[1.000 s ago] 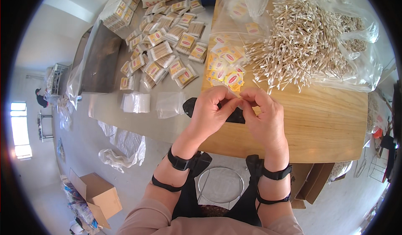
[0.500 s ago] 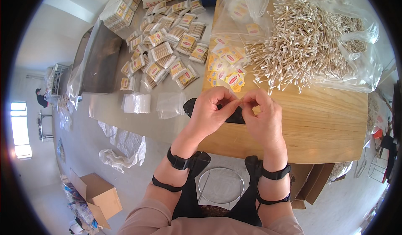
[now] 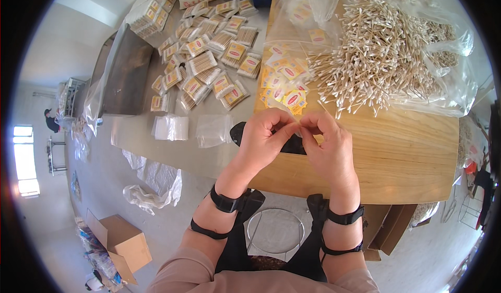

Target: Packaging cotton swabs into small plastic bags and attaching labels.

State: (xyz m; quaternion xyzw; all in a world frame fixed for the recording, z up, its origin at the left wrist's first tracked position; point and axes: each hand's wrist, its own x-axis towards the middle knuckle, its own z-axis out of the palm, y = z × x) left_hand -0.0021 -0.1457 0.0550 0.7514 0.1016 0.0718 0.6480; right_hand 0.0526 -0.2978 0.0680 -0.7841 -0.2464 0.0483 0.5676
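Over the near edge of the wooden board, my left hand (image 3: 265, 140) and my right hand (image 3: 331, 146) meet with fingertips pinched together. Between them is something thin and pale, mostly hidden by the fingers; I cannot make out its kind. A black flat object (image 3: 293, 145) lies under the hands, partly covered by them. Just beyond the fingertips spread yellow-and-white printed cards (image 3: 295, 101). Farther right rises a big heap of cotton swabs (image 3: 373, 53) on clear plastic. Left of my left hand lie flat clear plastic bags (image 3: 213, 131) and another stack of bags (image 3: 171, 127).
Many filled packets of swabs (image 3: 203, 62) are piled on the metal table (image 3: 135, 136), with stacked packets (image 3: 151, 14) behind. A grey bin (image 3: 125, 74) stands at the left. Below are an open cardboard box (image 3: 125, 241), a round stool (image 3: 275, 230) and a white plastic sheet (image 3: 156, 181).
Both hands stay pinched together in nearly the same spot, with only slight finger movement. The whole view has shifted very slightly.
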